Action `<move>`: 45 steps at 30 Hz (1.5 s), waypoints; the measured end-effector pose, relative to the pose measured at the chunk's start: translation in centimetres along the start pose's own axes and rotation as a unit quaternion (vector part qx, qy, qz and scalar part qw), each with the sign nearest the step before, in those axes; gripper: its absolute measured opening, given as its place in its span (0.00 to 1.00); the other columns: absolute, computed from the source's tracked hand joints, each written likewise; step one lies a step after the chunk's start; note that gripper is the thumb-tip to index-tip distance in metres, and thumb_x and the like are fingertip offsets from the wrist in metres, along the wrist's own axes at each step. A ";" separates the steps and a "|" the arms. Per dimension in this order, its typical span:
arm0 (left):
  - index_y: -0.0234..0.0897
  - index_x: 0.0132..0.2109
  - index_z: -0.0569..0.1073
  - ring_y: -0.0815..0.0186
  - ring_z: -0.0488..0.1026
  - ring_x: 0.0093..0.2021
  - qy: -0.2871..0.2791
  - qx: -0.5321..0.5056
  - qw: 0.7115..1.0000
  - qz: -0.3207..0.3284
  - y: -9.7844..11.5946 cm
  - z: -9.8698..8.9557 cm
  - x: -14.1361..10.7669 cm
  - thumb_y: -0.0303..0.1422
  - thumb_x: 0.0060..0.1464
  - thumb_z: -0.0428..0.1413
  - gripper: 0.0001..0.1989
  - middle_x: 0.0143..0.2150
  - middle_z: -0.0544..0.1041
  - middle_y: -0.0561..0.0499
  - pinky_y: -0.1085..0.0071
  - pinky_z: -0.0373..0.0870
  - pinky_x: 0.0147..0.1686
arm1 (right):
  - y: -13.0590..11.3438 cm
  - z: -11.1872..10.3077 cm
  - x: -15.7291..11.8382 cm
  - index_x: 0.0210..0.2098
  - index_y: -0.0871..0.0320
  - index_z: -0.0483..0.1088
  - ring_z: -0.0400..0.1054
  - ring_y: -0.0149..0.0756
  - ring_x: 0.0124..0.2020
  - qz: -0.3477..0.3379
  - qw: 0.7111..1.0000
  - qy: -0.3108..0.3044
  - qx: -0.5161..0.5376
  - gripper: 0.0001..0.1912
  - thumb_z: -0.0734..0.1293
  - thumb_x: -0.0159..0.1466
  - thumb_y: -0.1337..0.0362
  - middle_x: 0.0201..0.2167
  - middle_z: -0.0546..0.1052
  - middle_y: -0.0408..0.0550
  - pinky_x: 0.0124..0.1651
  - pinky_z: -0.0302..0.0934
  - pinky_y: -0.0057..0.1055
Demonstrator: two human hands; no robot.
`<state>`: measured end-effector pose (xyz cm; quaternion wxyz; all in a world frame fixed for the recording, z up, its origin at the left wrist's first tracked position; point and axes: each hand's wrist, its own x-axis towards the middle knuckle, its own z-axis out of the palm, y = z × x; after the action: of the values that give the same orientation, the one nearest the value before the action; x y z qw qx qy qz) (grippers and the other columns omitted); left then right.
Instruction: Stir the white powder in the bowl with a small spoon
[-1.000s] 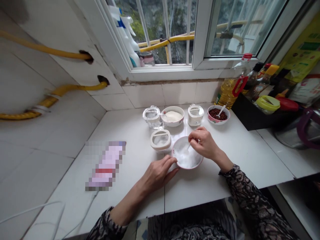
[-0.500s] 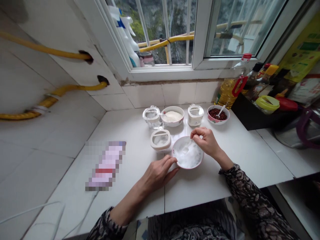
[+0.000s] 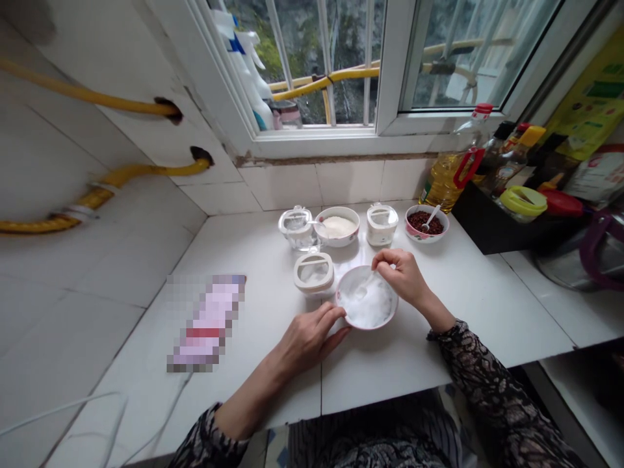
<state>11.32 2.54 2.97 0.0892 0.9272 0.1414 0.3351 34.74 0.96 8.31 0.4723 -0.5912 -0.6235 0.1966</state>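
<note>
A bowl [image 3: 366, 318] of white, powdery contents stands near the middle of the counter. My right hand [image 3: 400, 273] pinches the handle of a small pale spoon [image 3: 361, 290], whose head rests in the white contents. At the bowl's left rim, my left hand [image 3: 314, 331] grips the edge with fingers and thumb. Just behind that hand sits a square clear jar [image 3: 313, 274] with a cream rim. Farther back are a lidded clear jar [image 3: 296, 229], a bowl of off-white grains [image 3: 337, 227] with a spoon, and another jar [image 3: 381, 225].
A bowl of dark red grains [image 3: 426, 224] with a white spoon stands at the back right, beside an oil bottle [image 3: 446, 172] and a black box [image 3: 487, 224] of bottles. A pixelated purple object [image 3: 212, 322] lies left, with a white cable [image 3: 168, 416] near it.
The spoon head has shifted very slightly in the bowl. Both hands stay in nearly the same place.
</note>
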 end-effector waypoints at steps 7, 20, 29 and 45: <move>0.34 0.48 0.65 0.71 0.70 0.23 0.002 0.004 1.000 0.006 0.0 0.0 0.2 0.32 0.66 0.49 0.07 0.36 0.74 0.49 0.77 0.68 0.21 | 0.8 -0.2 0.8 0.23 0.59 0.72 0.59 0.28 0.17 0.138 0.969 0.008 0.204 0.08 0.61 0.51 0.67 0.12 0.66 0.38 0.24 0.55 0.27; 0.35 0.49 0.65 0.69 0.73 0.27 0.000 0.015 1.000 -0.001 -0.1 0.1 0.0 0.32 0.65 0.50 0.08 0.36 0.75 0.49 0.75 0.70 0.23 | -2.2 2.8 -1.3 0.44 0.55 0.75 0.73 0.38 0.38 -0.232 0.969 -0.037 -0.076 0.16 0.58 0.66 0.72 0.35 0.83 0.48 0.52 0.60 0.44; 0.34 0.49 0.65 0.71 0.70 0.24 0.003 0.007 1.000 0.001 0.0 0.0 0.1 0.32 0.66 0.49 0.08 0.36 0.74 0.49 0.75 0.69 0.22 | -1.9 0.4 -0.6 0.34 0.55 0.73 0.71 0.36 0.30 -0.192 0.976 0.067 -0.075 0.10 0.61 0.63 0.71 0.25 0.78 0.43 0.44 0.62 0.37; 0.33 0.49 0.65 0.68 0.73 0.27 0.005 0.022 1.000 0.009 -0.1 0.1 0.0 0.33 0.66 0.49 0.08 0.36 0.75 0.48 0.75 0.70 0.23 | -0.2 0.7 -0.2 0.22 0.57 0.72 0.66 0.32 0.25 -0.035 0.994 -0.033 -0.096 0.11 0.60 0.55 0.71 0.20 0.75 0.43 0.43 0.59 0.32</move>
<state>11.39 2.59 2.88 0.0653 0.9285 0.1406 0.3374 34.04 0.95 8.10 0.3991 -0.6047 -0.6751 0.1389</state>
